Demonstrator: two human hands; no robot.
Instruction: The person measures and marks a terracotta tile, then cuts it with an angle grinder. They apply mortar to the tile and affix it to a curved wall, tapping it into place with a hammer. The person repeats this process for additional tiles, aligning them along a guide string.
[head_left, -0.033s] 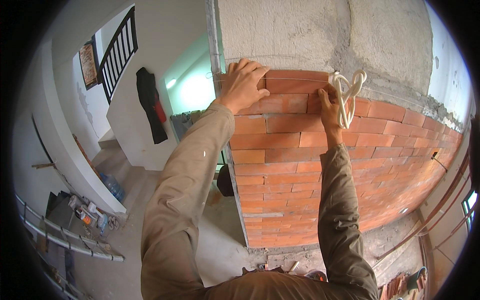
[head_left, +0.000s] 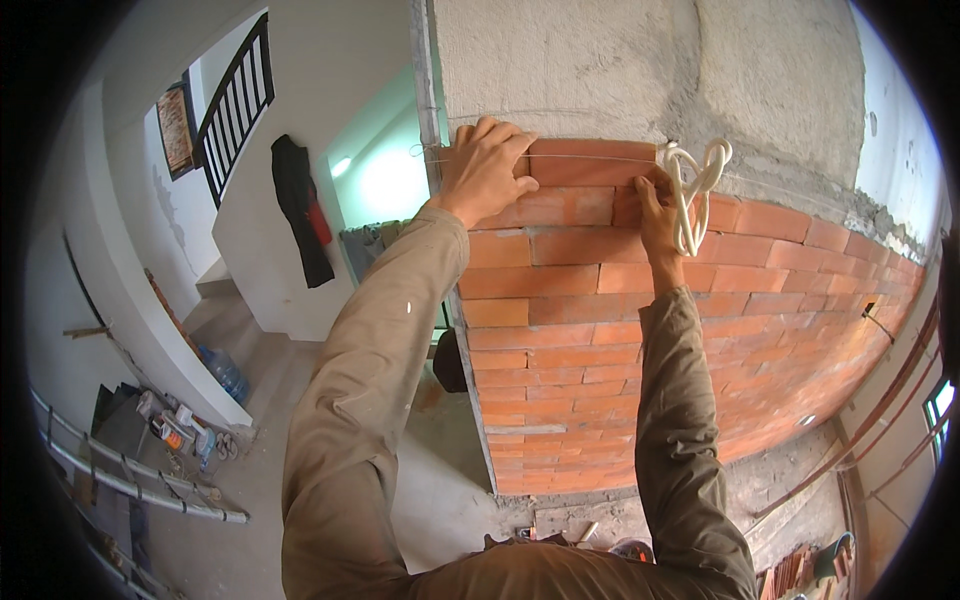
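Observation:
A red clay brick (head_left: pixel 592 162) lies in the top course of the brick wall (head_left: pixel 565 310), directly beneath rough grey plaster. My left hand (head_left: pixel 487 170) is bent over a shorter brick piece at the wall's left end, fingers at its upper edge and thumb out to the right. My right hand (head_left: pixel 659 222) closes at the right end of the long brick, thumb against its face; some fingertips are hidden. Looped white cord (head_left: pixel 690 195) hangs beside this hand and partly covers it. A thin taut string (head_left: pixel 600 157) crosses the brick's face.
A metal edge strip (head_left: pixel 425 95) runs up the wall's left end. Beyond it are stairs, a black railing (head_left: pixel 235 105) and a hanging dark garment (head_left: pixel 300 210). A ladder (head_left: pixel 150 490) lies at lower left, near a water jug (head_left: pixel 225 375). Loose bricks (head_left: pixel 788 572) sit at lower right.

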